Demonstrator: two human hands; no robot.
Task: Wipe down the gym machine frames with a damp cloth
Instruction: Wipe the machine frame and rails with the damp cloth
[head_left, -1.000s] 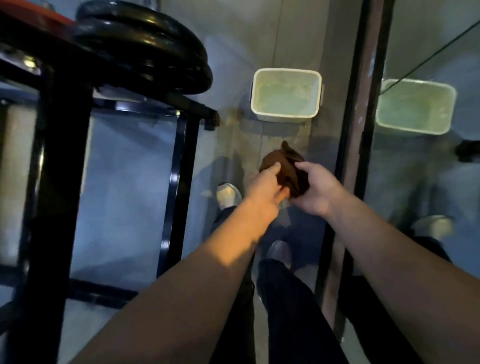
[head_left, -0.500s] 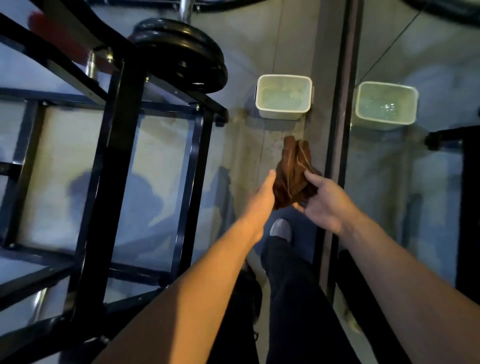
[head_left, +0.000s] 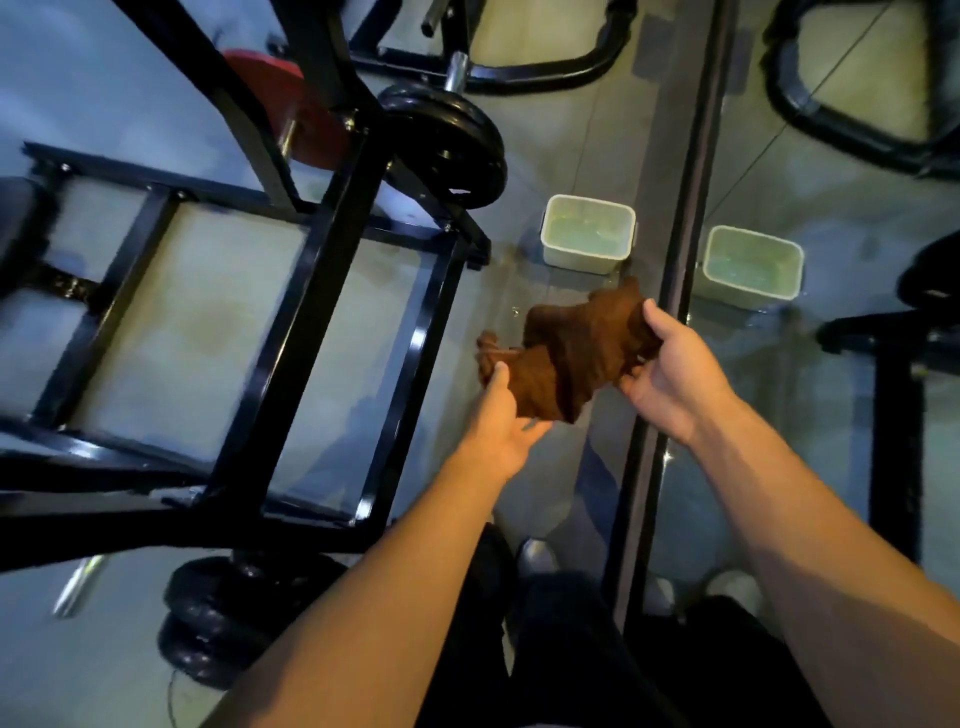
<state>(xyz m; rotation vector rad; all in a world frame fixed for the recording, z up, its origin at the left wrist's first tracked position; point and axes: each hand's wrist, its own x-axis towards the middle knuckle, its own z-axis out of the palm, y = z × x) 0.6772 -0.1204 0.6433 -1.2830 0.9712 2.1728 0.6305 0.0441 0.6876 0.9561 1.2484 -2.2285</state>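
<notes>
Both hands are on the brown cloth (head_left: 576, 353), held up in the air over the floor (head_left: 545, 135): the left hand (head_left: 501, 421) has its grip on the lower left end, and the right hand (head_left: 670, 374) has fingers curled round the upper right edge. The black frame (head_left: 322, 291) sits off to the left, not touching the cloth, with a tub (head_left: 588, 262) of water on the floor just past the cloth.

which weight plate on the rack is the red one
The red plate at the rack's far left, partly hidden behind a black frame bar. The plates to its right and the stack near the feet are black.
</notes>
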